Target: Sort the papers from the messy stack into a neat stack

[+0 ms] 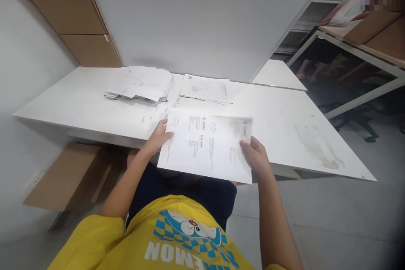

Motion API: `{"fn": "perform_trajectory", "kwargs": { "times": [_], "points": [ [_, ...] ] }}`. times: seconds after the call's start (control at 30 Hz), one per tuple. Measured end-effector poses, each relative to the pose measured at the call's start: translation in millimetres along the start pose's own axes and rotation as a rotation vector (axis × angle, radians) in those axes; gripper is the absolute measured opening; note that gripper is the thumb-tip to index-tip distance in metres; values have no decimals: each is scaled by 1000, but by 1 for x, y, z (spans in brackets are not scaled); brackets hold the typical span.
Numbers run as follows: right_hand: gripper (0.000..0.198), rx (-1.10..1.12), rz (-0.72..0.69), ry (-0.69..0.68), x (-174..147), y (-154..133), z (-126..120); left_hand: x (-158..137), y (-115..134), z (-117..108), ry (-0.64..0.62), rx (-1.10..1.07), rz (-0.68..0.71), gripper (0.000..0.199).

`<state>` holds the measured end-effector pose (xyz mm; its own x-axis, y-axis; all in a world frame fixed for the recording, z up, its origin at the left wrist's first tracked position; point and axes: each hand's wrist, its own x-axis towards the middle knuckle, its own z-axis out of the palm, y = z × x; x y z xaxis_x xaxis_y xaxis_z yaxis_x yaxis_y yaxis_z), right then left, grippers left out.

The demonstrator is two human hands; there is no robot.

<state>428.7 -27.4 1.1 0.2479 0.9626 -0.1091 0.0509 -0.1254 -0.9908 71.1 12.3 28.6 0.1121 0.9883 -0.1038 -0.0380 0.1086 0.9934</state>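
A white printed sheet of paper (205, 147) is held out flat over the front edge of the white table (278, 122). Small text blocks and round logos show on it, and I cannot tell whether it is one sheet or several. My left hand (160, 137) pinches its left edge, thumb on top. On the right edge my right hand (255, 155) grips it the same way, fingers hidden beneath. Behind it lies a thin stack of printed sheets (205, 89). To the left of that stack is a thicker, uneven pile of papers (139, 82).
Brown cardboard boxes (84, 50) are stacked at the table's back left. An open cardboard box (66, 177) stands below on the left. A grey-white panel (202, 21) rises behind the table. At the far right, a person is by a white-framed table (357, 42) with a box.
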Motion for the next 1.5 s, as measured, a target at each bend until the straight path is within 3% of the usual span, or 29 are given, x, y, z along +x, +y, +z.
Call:
{"fn": "perform_trajectory", "kwargs": {
  "times": [0.1,0.2,0.3,0.53,0.77,0.93,1.2,1.37,1.5],
  "points": [
    [29,-62,140,-104,7,5,11,-8,-18,-11,129,71,-133,61],
    [22,-61,171,-91,19,4,19,-1,-26,-15,193,306,-103,56],
    [19,-21,184,-80,28,2,22,11,-27,-16,182,536,0,56],
    [20,-26,205,-117,32,4,21,26,-29,-29,160,677,126,47],
    [24,-21,188,-100,35,3,26,28,-16,-23,147,861,91,48],
    [17,-70,169,-30,39,-9,35,39,-9,-23,85,1136,161,48],
    [15,-51,171,-106,51,-15,36,52,7,-9,66,1542,166,35],
    [11,-44,190,-86,50,-12,37,59,3,-6,93,1590,340,43],
    [11,-51,182,-88,50,-12,37,63,-6,-12,91,1608,378,50]
  ]
}}
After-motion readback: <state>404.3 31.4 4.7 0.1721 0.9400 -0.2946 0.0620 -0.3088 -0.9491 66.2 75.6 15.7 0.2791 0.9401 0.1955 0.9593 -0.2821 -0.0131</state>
